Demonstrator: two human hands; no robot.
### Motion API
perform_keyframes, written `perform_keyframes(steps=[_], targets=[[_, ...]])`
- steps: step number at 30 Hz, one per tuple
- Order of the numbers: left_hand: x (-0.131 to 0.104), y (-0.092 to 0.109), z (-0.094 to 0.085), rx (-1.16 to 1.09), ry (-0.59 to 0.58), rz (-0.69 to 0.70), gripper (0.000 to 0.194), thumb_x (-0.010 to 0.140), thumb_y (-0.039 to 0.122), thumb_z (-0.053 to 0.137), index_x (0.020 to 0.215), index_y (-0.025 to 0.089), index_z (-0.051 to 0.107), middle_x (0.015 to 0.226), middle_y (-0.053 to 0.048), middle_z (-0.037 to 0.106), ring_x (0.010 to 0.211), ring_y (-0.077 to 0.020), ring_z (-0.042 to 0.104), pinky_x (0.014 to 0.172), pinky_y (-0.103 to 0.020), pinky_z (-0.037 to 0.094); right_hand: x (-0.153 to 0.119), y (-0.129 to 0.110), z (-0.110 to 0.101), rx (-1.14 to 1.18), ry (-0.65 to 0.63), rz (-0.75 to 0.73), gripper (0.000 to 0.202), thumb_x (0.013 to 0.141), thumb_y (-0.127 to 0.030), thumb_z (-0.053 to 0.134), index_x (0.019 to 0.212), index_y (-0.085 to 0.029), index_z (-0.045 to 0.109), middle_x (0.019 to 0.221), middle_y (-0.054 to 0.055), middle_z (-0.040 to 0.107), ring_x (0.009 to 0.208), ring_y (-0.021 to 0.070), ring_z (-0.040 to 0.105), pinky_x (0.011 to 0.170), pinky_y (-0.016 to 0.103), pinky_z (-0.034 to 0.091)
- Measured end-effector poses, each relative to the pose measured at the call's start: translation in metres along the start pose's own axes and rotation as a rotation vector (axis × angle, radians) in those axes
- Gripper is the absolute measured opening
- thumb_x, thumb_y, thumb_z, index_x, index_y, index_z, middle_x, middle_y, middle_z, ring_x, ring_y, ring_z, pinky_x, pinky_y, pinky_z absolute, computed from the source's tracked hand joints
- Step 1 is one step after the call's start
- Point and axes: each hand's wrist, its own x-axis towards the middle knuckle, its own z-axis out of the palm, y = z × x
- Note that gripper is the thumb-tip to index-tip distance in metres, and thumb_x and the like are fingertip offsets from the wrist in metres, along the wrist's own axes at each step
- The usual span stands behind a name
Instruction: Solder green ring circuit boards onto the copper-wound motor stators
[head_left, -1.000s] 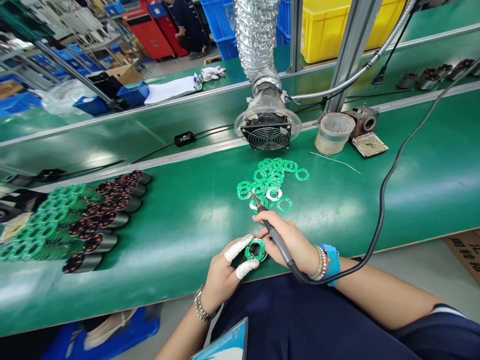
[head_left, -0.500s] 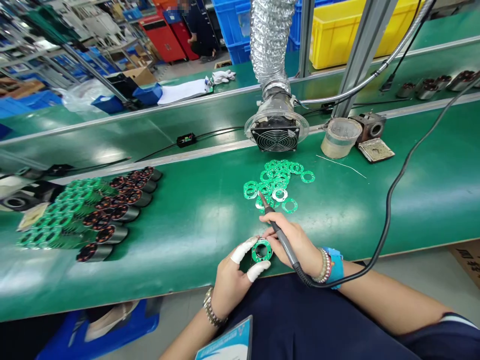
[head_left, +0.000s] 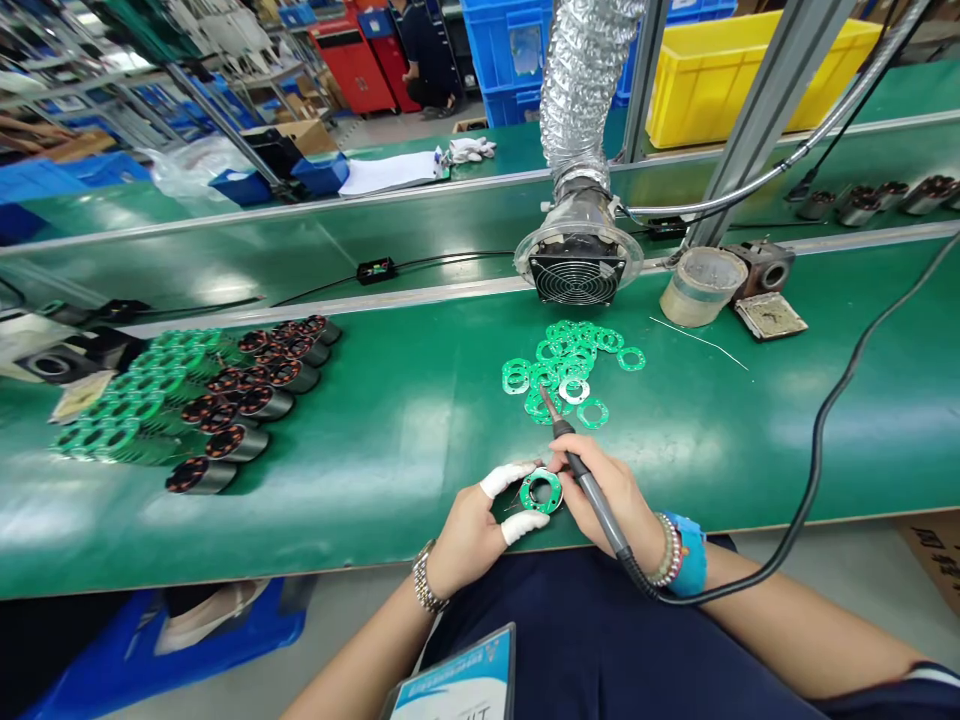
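My left hand (head_left: 469, 530), white covers on its thumb and forefinger, grips a small motor stator by its sides. A green ring-shaped circuit board (head_left: 541, 491) lies on top of the stator, and thin wires stick out at its left. My right hand (head_left: 611, 490) is closed around a soldering iron (head_left: 592, 488), its fingertips close to the board's upper right edge. The iron's tip points away from me, over a loose pile of green ring boards (head_left: 574, 350). A white ring board (head_left: 574, 390) lies near the tip.
To the left stand rows of stators (head_left: 236, 440) beside stacked green boards (head_left: 142, 390). A fume extractor fan (head_left: 577, 278) hangs behind the pile. At the right are a plastic tub (head_left: 703, 287), a sponge tray (head_left: 771, 315) and a solder wire (head_left: 697, 340). The iron's cable (head_left: 817, 430) loops right.
The view has shifted, so the bench items appear farther right. The stator has turned slightly in my left fingers, and its wires now show at the left. Both hands keep their hold.
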Motion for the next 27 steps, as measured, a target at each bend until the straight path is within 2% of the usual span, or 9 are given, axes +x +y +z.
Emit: perform_keyframes(steps=[4,8,12,17,19,23,25,27], targets=[[-0.001,-0.002,0.003,-0.021,0.015,0.026,0.047,0.073,0.040,0.067,0.112,0.020,0.053,0.114,-0.008,0.064,0.103,-0.0222,0.061,0.091,-0.034,0.048,0.003,-0.003,-0.005,-0.042,-0.056,-0.044,0.036,0.081,-0.004,0.042,0.113,-0.020,0.044,0.090,0.002,0.059,0.076,0.0110,0.060,0.072,0.021,0.049],[0.003,-0.001,0.000,-0.016,-0.013,0.068,0.046,0.074,0.039,0.066,0.114,0.021,0.053,0.114,-0.007,0.063,0.105,-0.0215,0.060,0.091,-0.034,0.048,0.008,-0.007,-0.017,-0.082,-0.170,-0.085,0.033,0.083,-0.005,0.042,0.113,-0.020,0.045,0.091,0.003,0.060,0.078,0.0116,0.060,0.073,0.021,0.049],[0.004,0.002,0.000,0.017,-0.001,0.069,0.047,0.074,0.039,0.066,0.115,0.020,0.052,0.112,-0.008,0.064,0.103,-0.0215,0.060,0.089,-0.034,0.049,0.008,-0.013,-0.025,-0.122,-0.235,-0.080,0.034,0.083,-0.010,0.050,0.115,-0.021,0.045,0.099,0.004,0.060,0.087,0.0142,0.060,0.078,0.024,0.049],[-0.005,0.002,-0.003,0.055,0.014,0.095,0.054,0.074,0.036,0.067,0.122,0.020,0.047,0.115,-0.009,0.062,0.103,-0.0216,0.060,0.090,-0.035,0.049,0.001,-0.014,-0.019,-0.176,-0.283,-0.127,0.040,0.082,-0.021,0.060,0.119,-0.020,0.045,0.106,0.008,0.058,0.096,0.0193,0.057,0.084,0.030,0.048],[-0.009,-0.001,-0.008,0.052,0.027,0.129,0.048,0.077,0.031,0.063,0.121,0.020,0.047,0.118,-0.009,0.060,0.105,-0.0204,0.059,0.091,-0.034,0.048,0.000,-0.012,-0.017,-0.185,-0.295,-0.136,0.039,0.083,-0.021,0.059,0.119,-0.020,0.045,0.105,0.008,0.058,0.095,0.0193,0.057,0.083,0.031,0.048],[-0.008,-0.008,-0.016,0.015,0.059,0.255,0.015,0.082,0.022,0.057,0.096,0.019,0.062,0.104,-0.007,0.065,0.094,-0.0160,0.062,0.084,-0.029,0.050,0.003,-0.010,-0.019,-0.178,-0.331,-0.106,0.039,0.083,-0.020,0.060,0.119,-0.022,0.045,0.105,0.006,0.059,0.091,0.0173,0.059,0.081,0.028,0.049],[-0.001,-0.011,-0.019,-0.016,0.038,0.302,0.009,0.082,0.023,0.058,0.084,0.018,0.066,0.095,-0.007,0.066,0.087,-0.0149,0.063,0.079,-0.027,0.050,0.005,-0.010,-0.021,-0.173,-0.348,-0.092,0.039,0.082,-0.020,0.060,0.118,-0.022,0.046,0.105,0.005,0.059,0.091,0.0167,0.059,0.082,0.028,0.049],[0.008,-0.013,-0.023,-0.072,0.014,0.273,0.011,0.081,0.024,0.058,0.079,0.017,0.066,0.088,-0.006,0.067,0.081,-0.0142,0.063,0.075,-0.026,0.050,0.007,-0.011,-0.023,-0.169,-0.356,-0.089,0.038,0.083,-0.021,0.060,0.118,-0.021,0.046,0.105,0.005,0.059,0.092,0.0168,0.060,0.082,0.028,0.049]])
